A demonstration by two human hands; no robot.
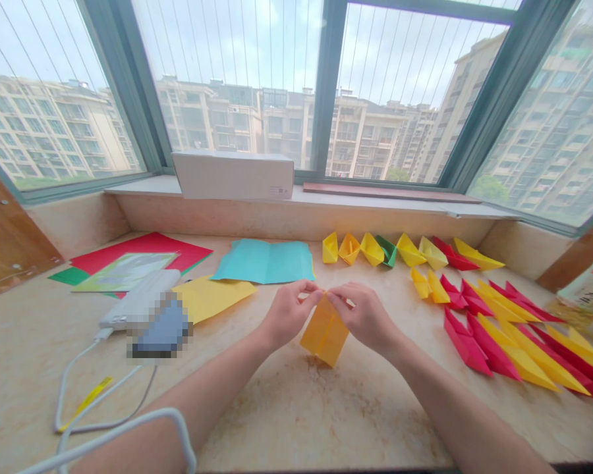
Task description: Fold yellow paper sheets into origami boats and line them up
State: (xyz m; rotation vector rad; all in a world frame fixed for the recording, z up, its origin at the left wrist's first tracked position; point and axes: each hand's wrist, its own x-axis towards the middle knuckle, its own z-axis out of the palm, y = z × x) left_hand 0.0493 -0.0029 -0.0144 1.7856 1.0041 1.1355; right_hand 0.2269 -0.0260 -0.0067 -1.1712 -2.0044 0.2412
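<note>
Head camera: closest, a smooth white cable [168,412] is looping in front of the left arm [217,378], partly hiding it. Past it, over the marbled desk [375,421], the left hand [286,313] and right hand [366,313] are pinching the top of a folded orange-yellow paper [325,332], both grips holding the creased sheet between bent fingers; whether its lower edge is touching the desk I cannot tell. Leftward, a rounded white block [138,293] and a yellow sheet [217,299] are lying near a center-creased turquoise sheet [264,260]. Rightward, pointed red and yellow paper boats [462,339] are standing in rows. Farther off, a white box [234,174] is sitting on the sill [143,186], blocking some window [237,39].
</note>
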